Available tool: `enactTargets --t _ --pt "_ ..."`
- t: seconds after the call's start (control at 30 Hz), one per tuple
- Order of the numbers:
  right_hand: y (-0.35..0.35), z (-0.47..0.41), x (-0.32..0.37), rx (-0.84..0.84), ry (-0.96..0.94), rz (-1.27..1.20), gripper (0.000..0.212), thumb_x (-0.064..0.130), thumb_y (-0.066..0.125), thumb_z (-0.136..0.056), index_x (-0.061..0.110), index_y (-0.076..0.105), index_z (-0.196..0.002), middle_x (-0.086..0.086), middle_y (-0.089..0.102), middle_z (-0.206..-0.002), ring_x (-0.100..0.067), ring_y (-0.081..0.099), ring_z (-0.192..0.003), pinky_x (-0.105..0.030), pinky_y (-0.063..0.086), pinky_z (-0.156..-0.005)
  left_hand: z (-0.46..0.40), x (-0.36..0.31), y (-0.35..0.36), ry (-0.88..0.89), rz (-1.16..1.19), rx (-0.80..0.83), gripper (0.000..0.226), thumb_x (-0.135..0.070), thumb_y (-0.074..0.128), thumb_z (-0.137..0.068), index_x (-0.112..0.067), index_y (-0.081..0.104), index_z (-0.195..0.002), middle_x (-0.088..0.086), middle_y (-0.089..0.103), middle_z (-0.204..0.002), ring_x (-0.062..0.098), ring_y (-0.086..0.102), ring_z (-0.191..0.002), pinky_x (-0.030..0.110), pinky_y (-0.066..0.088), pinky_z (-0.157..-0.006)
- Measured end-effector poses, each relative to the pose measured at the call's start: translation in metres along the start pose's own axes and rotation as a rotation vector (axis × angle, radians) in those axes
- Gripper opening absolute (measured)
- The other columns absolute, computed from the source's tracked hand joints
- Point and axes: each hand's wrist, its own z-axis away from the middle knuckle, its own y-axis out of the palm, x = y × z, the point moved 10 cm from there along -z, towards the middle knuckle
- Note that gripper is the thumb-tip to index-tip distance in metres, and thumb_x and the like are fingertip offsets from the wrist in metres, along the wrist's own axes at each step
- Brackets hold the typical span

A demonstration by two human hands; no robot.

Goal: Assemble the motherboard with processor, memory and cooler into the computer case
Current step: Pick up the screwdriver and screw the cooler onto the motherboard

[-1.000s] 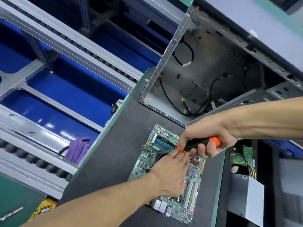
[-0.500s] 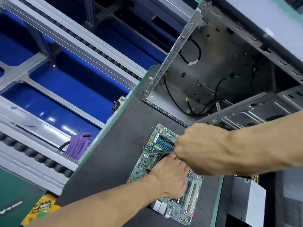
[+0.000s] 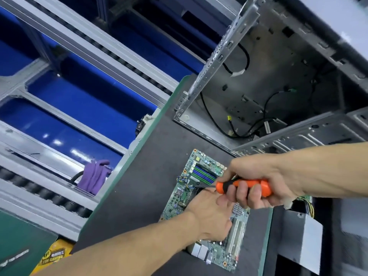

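A green motherboard (image 3: 219, 253) lies flat on the dark mat (image 3: 139, 196), with blue and green memory slots (image 3: 205, 174) at its far end. My left hand (image 3: 209, 216) rests on the middle of the board and hides the cooler; its fingers lie out of sight. My right hand (image 3: 251, 180) grips an orange-and-black screwdriver (image 3: 245, 187), its shaft pointing left and down toward the board just beyond my left hand. The open grey computer case (image 3: 278, 76) stands behind the board, with loose black cables (image 3: 235, 132) inside.
A grey power supply (image 3: 300, 240) with yellow and black wires sits to the right of the mat. A purple cloth (image 3: 95, 176) lies on the roller conveyor (image 3: 39, 192) to the left. A yellow box (image 3: 53, 255) shows at the bottom left.
My right hand turned on the screwdriver, so the orange handle was hidden half a second ago and shows again now. My left hand stayed on the board.
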Motion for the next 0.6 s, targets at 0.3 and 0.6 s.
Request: enactTargets --t 0.3,0.6 --pt "-0.017 0.002 -0.013 0.011 -0.145 0.136 0.016 0.023 0.052 -0.098 0.009 0.054 -0.089 0.000 0.045 -0.058 -0.005 0.037 -0.032 -0.013 0.028 -0.026 -0.005 -0.015 0.018 0.049 -0.053 0.115 0.036 -0.042 0.047 -0.077 -0.015 0.068 -0.088 0.004 0.064 -0.070 0.022 0.041 -0.057 0.032 0.027 -0.057" --pt "0.012 0.059 0.014 -1.113 -0.912 1.997 0.018 0.027 0.049 -0.098 0.016 0.062 -0.103 -0.003 0.064 -0.081 -0.028 0.040 -0.057 -0.029 0.029 -0.051 -0.008 -0.026 -0.010 0.121 -0.080 -0.068 0.029 -0.038 0.042 -0.068 -0.020 0.060 -0.055 0.002 0.056 -0.049 0.018 0.055 -0.046 0.028 0.051 -0.051"
